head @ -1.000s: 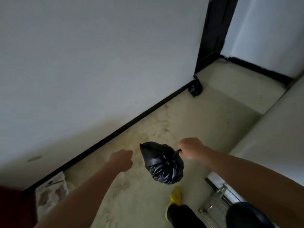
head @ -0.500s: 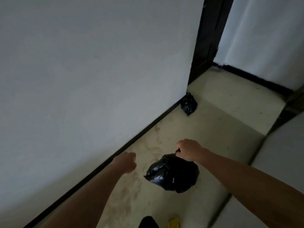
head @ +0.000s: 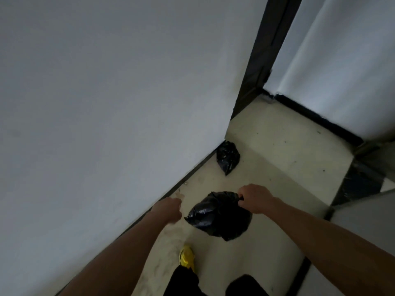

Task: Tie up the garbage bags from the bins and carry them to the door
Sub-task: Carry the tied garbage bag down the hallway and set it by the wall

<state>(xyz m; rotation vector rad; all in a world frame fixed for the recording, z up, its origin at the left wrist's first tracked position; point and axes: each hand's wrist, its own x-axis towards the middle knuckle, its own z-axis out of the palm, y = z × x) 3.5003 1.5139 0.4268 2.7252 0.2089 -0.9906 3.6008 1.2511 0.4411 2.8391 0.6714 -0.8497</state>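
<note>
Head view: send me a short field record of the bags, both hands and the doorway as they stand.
carried bag: black plastic garbage bag, hanging from the right hand
right hand: grips the bag's gathered neck, fingers curled round it
left hand: fingers curled, holds nothing
second bag: smaller black plastic bag on the pale floor, at the white wall corner, near the dark door frame
foot: yellow shoe, stepping toward the doorway

a plain white wall (head: 106, 103) fills the left, with a black skirting strip (head: 192, 173) along its foot where it meets the pale, stained floor (head: 288, 159). a yellow shoe (head: 186, 256) stands on that floor below a black trouser leg (head: 183, 280). at the right edge sits something dark and glossy (head: 359, 182), perhaps tiling, too blurred to tell.
</note>
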